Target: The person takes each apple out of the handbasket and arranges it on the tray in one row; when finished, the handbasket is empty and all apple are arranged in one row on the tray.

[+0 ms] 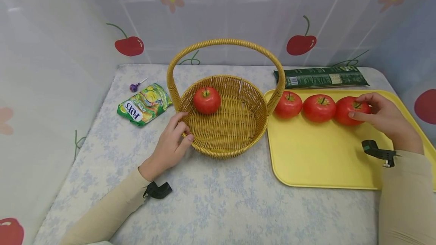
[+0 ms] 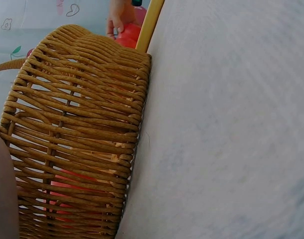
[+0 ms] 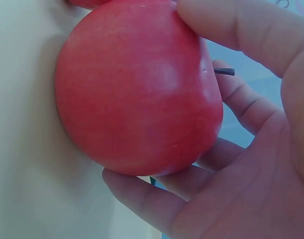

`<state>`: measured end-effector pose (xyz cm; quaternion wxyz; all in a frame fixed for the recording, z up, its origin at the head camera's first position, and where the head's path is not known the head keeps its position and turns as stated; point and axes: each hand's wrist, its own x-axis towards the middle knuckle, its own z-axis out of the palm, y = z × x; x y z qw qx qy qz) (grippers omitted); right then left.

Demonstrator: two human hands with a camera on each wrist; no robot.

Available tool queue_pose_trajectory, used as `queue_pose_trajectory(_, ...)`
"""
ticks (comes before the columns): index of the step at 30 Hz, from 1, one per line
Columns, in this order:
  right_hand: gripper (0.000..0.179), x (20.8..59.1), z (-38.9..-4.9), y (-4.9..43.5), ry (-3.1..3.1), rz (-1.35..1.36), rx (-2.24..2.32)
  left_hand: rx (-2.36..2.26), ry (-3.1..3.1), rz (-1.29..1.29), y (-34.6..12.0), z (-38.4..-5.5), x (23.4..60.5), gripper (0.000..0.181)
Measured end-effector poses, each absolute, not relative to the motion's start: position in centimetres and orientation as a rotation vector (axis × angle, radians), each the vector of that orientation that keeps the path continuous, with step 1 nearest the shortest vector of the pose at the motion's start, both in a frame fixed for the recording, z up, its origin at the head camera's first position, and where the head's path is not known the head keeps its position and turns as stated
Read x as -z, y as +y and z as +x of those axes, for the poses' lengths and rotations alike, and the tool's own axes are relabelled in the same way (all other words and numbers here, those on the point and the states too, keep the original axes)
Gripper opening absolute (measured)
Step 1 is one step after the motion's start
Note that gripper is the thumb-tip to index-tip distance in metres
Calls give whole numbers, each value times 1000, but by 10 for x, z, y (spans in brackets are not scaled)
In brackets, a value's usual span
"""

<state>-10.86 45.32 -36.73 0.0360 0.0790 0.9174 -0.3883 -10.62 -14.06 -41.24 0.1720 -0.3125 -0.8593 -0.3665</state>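
Note:
A wicker basket point(image 1: 221, 135) with a tall arched handle stands in the middle, one red apple point(image 1: 206, 101) lying inside at its left. My left hand point(image 1: 170, 143) holds the basket's near-left rim, fingers hooked over it; the left wrist view shows the woven wall point(image 2: 77, 124) close up. On the yellow tray point(image 1: 316, 158) to the right, three red apples sit in a row. My right hand point(image 1: 388, 114) grips the rightmost apple point(image 1: 345, 112), thumb on one side and fingers round the other, as the right wrist view shows. The middle apple point(image 1: 319, 109) sits right beside it.
A green snack bag point(image 1: 146, 104) and a purple lollipop point(image 1: 134, 87) lie left of the basket. Behind the tray is a long dark green packet point(image 1: 316, 77). The left apple point(image 1: 288, 105) on the tray is close to the basket's handle base. Printed curtains stand around the table.

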Motion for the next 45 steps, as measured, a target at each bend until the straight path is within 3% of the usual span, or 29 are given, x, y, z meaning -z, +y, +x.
queue_pose_trajectory(45,40,363,-108,453,2865,269,1153,1028,-2428,-890,-141,-107,414,62)
